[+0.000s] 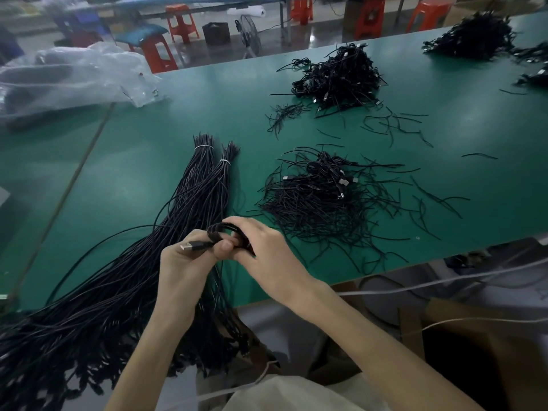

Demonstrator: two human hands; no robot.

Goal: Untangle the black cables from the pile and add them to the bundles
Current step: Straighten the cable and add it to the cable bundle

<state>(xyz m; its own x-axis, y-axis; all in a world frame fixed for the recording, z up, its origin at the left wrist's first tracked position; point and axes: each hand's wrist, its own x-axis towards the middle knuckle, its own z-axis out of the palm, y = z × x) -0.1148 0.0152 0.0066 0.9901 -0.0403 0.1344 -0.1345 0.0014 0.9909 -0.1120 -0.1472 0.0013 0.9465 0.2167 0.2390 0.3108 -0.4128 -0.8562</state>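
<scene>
The one view comes from a wide-angle camera on the person's head, facing forward and tilted down over the flat green desk (178,114). Nearest the lens, low in the middle, are the left hand (181,262) and right hand (267,250), both gripping a coiled black cable (221,229). The forearms enter from the bottom edge. The desk recedes up-frame, its near edge slanting. Orange plastic stools (181,22) stand far off along the top, blurred.
</scene>
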